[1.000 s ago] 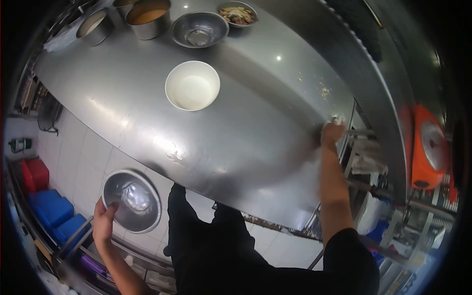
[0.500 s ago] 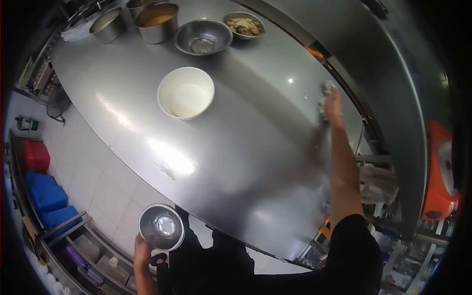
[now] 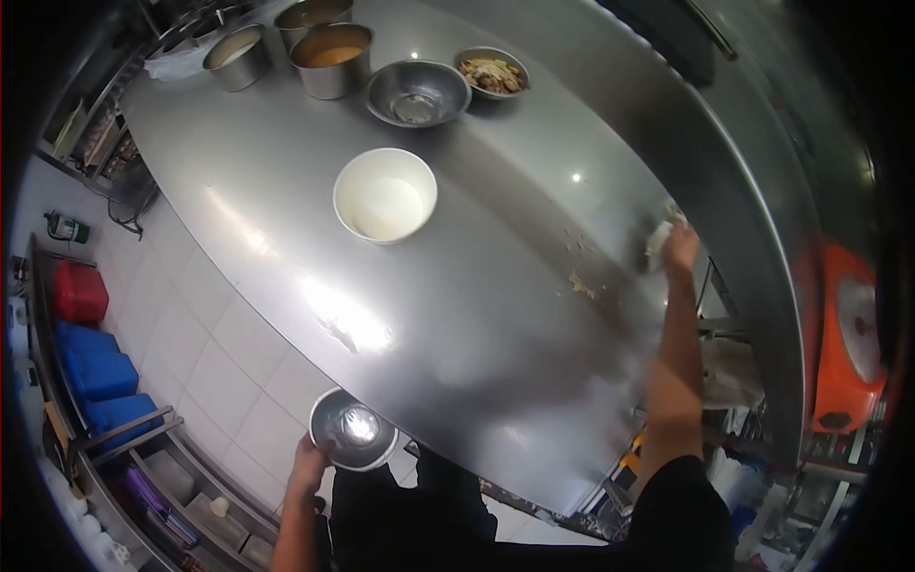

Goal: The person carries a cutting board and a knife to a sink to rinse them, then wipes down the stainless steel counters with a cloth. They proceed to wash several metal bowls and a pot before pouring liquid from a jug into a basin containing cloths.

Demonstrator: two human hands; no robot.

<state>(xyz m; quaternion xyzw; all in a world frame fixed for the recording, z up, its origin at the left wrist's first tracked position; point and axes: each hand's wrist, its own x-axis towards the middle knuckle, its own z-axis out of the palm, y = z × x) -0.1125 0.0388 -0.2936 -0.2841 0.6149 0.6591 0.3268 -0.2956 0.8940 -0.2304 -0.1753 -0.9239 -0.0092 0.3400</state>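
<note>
My left hand [image 3: 307, 465] grips the rim of a metal bowl [image 3: 354, 429], held tilted below the near edge of the steel table [image 3: 457, 315]. At the table's far right, my right hand [image 3: 681, 246] is closed on a whitish cloth [image 3: 659, 244] pressed to the surface. Small food scraps [image 3: 581, 285] lie left of that hand. A white tub [image 3: 385, 195] stands upright near the middle of the table; its inside looks white.
At the back are a shallow metal bowl [image 3: 417, 93], a bowl of mixed food [image 3: 492, 73] and metal pots, one with orange contents [image 3: 331, 59]. An orange appliance [image 3: 847, 338] is at right. Blue bins [image 3: 97, 372] and a red bin [image 3: 80, 291] stand left.
My right hand has moved toward me along the table's right side with the cloth. Scraps now show to its left. The view has shifted, and my left hand still holds the bowl.
</note>
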